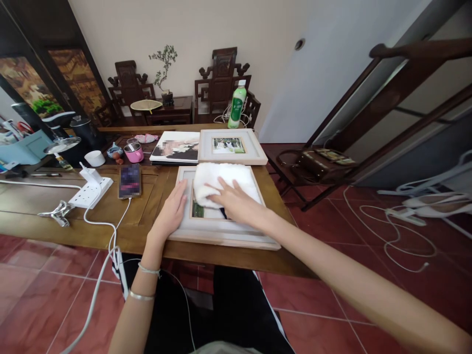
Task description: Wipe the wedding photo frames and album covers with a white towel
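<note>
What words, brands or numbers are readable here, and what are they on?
None can be read with certainty.
Green bottle: label marks, too small and blurred.
Phone: screen pixelated, nothing legible.
White cloth and front picture frame: no lettering visible.

I am standing in what seems a home: carved wooden chair point(224, 64) and potted bonsai point(166, 61) at upper centre, pink mug point(134, 154) at left.

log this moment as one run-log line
left hand: on near picture frame, left edge | right hand: on white cloth | cloth: atop frame
</note>
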Available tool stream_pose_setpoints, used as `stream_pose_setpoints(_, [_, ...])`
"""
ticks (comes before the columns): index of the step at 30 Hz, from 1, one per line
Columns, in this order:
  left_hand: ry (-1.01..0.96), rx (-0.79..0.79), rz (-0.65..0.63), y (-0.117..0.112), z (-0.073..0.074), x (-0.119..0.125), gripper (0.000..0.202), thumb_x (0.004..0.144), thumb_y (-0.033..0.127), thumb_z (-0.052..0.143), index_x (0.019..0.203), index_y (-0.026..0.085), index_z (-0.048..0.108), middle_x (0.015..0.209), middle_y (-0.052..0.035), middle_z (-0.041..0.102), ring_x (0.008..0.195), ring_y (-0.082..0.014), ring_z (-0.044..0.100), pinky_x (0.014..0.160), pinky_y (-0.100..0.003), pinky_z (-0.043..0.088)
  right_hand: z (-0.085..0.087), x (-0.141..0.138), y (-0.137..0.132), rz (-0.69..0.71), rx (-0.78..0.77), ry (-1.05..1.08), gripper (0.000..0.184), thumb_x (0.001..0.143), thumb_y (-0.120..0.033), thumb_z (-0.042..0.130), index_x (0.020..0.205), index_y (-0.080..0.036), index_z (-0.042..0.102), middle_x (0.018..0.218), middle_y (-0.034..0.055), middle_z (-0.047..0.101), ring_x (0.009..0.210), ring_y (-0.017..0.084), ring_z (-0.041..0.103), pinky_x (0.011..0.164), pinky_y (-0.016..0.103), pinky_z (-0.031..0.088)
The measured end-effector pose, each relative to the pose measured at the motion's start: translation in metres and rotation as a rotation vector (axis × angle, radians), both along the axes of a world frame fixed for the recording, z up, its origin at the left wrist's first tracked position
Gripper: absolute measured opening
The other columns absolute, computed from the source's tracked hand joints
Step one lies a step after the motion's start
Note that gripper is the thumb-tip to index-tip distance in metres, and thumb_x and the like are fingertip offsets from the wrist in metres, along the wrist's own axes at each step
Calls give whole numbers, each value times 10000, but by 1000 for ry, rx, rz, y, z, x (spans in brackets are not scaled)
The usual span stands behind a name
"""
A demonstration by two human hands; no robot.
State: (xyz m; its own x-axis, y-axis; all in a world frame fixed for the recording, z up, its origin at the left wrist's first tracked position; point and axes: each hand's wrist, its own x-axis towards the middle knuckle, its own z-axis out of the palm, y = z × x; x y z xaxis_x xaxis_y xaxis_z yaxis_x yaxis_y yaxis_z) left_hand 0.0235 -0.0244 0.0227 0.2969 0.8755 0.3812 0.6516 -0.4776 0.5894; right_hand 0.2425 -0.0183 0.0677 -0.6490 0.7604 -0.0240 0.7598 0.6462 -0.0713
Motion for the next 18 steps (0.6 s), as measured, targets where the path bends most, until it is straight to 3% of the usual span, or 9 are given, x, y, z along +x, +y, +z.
stream_pose_setpoints(4, [-38,23,38,0,2,1,527,984,365,288,1469,159,272,1547,-115,266,1444,-208,189,1180,-416,182,5,-32,24,-30,44,-54,715,736,89,393,1366,-240,471,1560,57,226,1403,446,111,970,767,247])
stream_pose_setpoints(9, [-76,44,73,0,3,2,531,985,400,261,1440,136,333,1517,-134,329,1420,-213,265,1175,-411,202,19,-55,-12,56,-46,-97,577,753,64,437,1252,-181,593,1536,95,288,1372,477,193,971,745,289])
stream_pose_setpoints(13, [-39,-23,68,-2,4,3,500,991,375,233,1399,146,408,1521,-123,324,1435,-228,218,1169,-437,207,24,-39,-51,155,-127,-130,598,724,73,456,1250,-174,598,1545,72,259,1388,460,154,1022,717,259])
stream_pose_setpoints(18, [100,-42,32,-1,3,4,466,966,277,331,1379,82,422,1511,-164,327,1446,-247,170,1173,-443,194,25,-2,-69,85,-151,-119,697,656,121,402,1245,-194,603,1529,55,285,1401,417,147,1037,705,240])
